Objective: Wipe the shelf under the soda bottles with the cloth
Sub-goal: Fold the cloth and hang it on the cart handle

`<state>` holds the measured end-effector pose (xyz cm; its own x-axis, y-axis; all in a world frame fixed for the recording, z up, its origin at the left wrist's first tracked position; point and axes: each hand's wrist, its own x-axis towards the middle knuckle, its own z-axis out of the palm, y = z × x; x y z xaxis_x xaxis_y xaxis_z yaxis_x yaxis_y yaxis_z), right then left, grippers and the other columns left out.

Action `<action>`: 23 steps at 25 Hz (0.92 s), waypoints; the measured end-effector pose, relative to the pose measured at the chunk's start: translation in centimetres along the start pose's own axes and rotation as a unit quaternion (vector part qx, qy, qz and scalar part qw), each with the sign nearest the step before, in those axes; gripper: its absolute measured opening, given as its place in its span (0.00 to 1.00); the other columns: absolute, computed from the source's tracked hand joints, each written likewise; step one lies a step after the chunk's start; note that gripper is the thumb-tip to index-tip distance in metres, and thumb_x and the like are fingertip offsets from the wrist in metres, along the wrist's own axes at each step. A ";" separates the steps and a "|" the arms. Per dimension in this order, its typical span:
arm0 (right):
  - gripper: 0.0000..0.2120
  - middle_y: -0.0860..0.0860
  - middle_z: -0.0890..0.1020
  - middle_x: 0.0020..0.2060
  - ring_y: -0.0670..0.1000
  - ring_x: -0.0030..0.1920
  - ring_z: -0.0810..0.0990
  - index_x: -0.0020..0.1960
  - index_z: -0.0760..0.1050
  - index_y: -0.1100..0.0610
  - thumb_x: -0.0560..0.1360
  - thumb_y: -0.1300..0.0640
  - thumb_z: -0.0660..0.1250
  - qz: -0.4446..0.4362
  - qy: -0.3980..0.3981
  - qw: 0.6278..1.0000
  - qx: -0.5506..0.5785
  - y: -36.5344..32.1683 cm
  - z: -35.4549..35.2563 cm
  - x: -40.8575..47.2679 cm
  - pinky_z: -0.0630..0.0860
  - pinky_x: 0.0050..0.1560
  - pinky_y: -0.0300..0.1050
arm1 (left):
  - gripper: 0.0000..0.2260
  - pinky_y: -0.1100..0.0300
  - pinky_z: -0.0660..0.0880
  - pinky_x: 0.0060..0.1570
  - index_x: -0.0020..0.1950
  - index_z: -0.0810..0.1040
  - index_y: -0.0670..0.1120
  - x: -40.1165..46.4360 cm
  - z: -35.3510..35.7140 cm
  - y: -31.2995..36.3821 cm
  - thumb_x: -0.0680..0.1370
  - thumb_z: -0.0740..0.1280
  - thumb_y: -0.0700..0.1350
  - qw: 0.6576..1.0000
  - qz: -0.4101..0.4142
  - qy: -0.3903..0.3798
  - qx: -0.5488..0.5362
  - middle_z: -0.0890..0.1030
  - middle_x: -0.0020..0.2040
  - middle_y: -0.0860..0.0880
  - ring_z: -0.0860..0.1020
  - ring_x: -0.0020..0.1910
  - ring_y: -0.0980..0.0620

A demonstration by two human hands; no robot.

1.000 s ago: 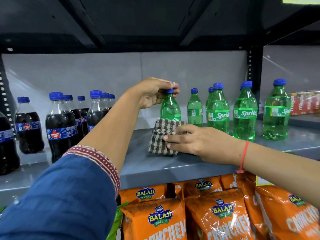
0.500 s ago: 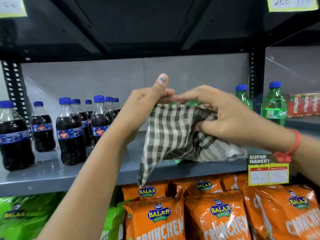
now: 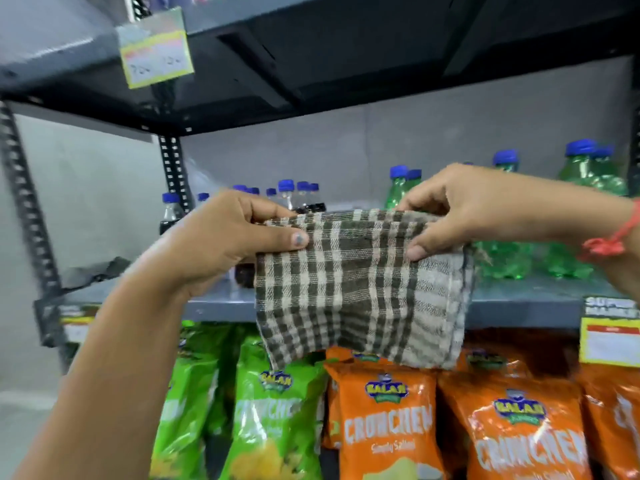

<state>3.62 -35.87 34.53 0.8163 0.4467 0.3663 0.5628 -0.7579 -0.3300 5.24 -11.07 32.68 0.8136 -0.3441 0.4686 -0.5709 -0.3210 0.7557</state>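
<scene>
A brown and cream checked cloth (image 3: 360, 289) hangs spread out in front of the grey shelf (image 3: 221, 303), off its surface. My left hand (image 3: 225, 237) pinches its top left corner and my right hand (image 3: 464, 206) pinches its top right edge. Behind the cloth, dark cola bottles (image 3: 287, 195) with blue caps stand at the shelf's left part. Green soda bottles (image 3: 581, 174) with blue caps stand to the right, partly hidden by my right hand and wrist.
Green snack bags (image 3: 273, 410) and orange snack bags (image 3: 388, 424) fill the level below. Yellow price tags hang at the shelf edge (image 3: 609, 337) and on the upper shelf (image 3: 156, 57). A black perforated upright (image 3: 27, 202) stands at left. Something dark (image 3: 100, 268) lies at the shelf's left end.
The cloth has left the shelf and been opened out flat between both hands. My left hand let go of a green bottle's cap. The view has swung left and down.
</scene>
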 end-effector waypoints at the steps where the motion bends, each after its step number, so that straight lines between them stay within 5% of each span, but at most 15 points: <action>1: 0.07 0.52 0.80 0.28 0.42 0.27 0.73 0.40 0.80 0.58 0.65 0.57 0.75 -0.009 -0.008 1.000 0.012 -0.3 0.3 0.0 0.69 0.29 0.32 | 0.09 0.70 0.76 0.34 0.35 0.85 0.49 -1.2 -0.5 0.2 0.57 0.72 0.46 1.000 0.000 0.015 0.015 0.84 0.31 0.51 0.80 0.30 0.59; 4: 0.03 0.46 0.80 0.27 0.40 0.28 0.75 0.40 0.81 0.59 0.67 0.61 0.74 -0.038 -0.040 0.996 0.070 -1.9 1.4 -0.2 0.70 0.29 0.29 | 0.10 0.73 0.75 0.36 0.36 0.85 0.54 -5.1 -1.5 0.7 0.56 0.72 0.48 0.997 0.012 0.058 0.046 0.84 0.31 0.54 0.79 0.31 0.61; 6: 0.03 0.52 0.82 0.31 0.43 0.31 0.77 0.41 0.81 0.59 0.67 0.63 0.73 -0.055 -0.070 0.992 0.085 -3.2 2.7 -0.5 0.72 0.32 0.32 | 0.09 0.74 0.74 0.35 0.36 0.84 0.54 -8.3 -1.8 0.8 0.57 0.72 0.47 0.995 0.001 0.084 0.054 0.84 0.29 0.56 0.79 0.30 0.62; 12: 0.04 0.53 0.78 0.30 0.42 0.27 0.73 0.42 0.79 0.62 0.68 0.66 0.73 -0.066 -0.168 0.979 0.092 -8.4 10.1 -0.3 0.70 0.28 0.30 | 0.11 0.63 0.74 0.48 0.37 0.84 0.56 -18.8 -2.8 -2.5 0.55 0.74 0.52 0.975 -0.098 0.175 0.093 0.84 0.34 0.58 0.80 0.36 0.61; 18: 0.04 0.53 0.76 0.29 0.40 0.21 0.74 0.42 0.77 0.62 0.70 0.68 0.70 -0.054 -0.346 0.934 0.070 -11.0 19.2 0.3 0.70 0.21 0.33 | 0.07 0.60 0.71 0.38 0.33 0.83 0.45 -28.2 -1.4 -6.4 0.64 0.72 0.48 0.966 -0.205 0.142 0.074 0.80 0.27 0.42 0.73 0.29 0.54; 21: 0.07 0.52 0.77 0.31 0.49 0.30 0.75 0.40 0.76 0.58 0.70 0.68 0.69 -0.073 -0.412 0.907 0.042 -11.0 23.6 1.3 0.73 0.29 0.39 | 0.10 0.63 0.65 0.30 0.28 0.80 0.44 -30.3 0.0 -8.7 0.70 0.70 0.41 0.955 -0.255 0.137 0.070 0.73 0.24 0.50 0.66 0.24 0.56; 23: 0.07 0.48 0.76 0.30 0.44 0.28 0.74 0.43 0.77 0.57 0.70 0.67 0.69 -0.098 -0.405 0.909 -0.005 -10.9 26.7 2.0 0.71 0.26 0.34 | 0.10 0.61 0.64 0.31 0.29 0.80 0.43 -31.2 0.6 -10.9 0.70 0.70 0.41 0.937 -0.303 0.158 0.070 0.73 0.26 0.48 0.65 0.24 0.55</action>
<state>2.55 -14.01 15.58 0.5306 0.7738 -0.3458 0.7092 -0.6288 -0.3188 -14.03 2.62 9.55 0.9722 0.2109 0.1021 0.0156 -0.4930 0.8699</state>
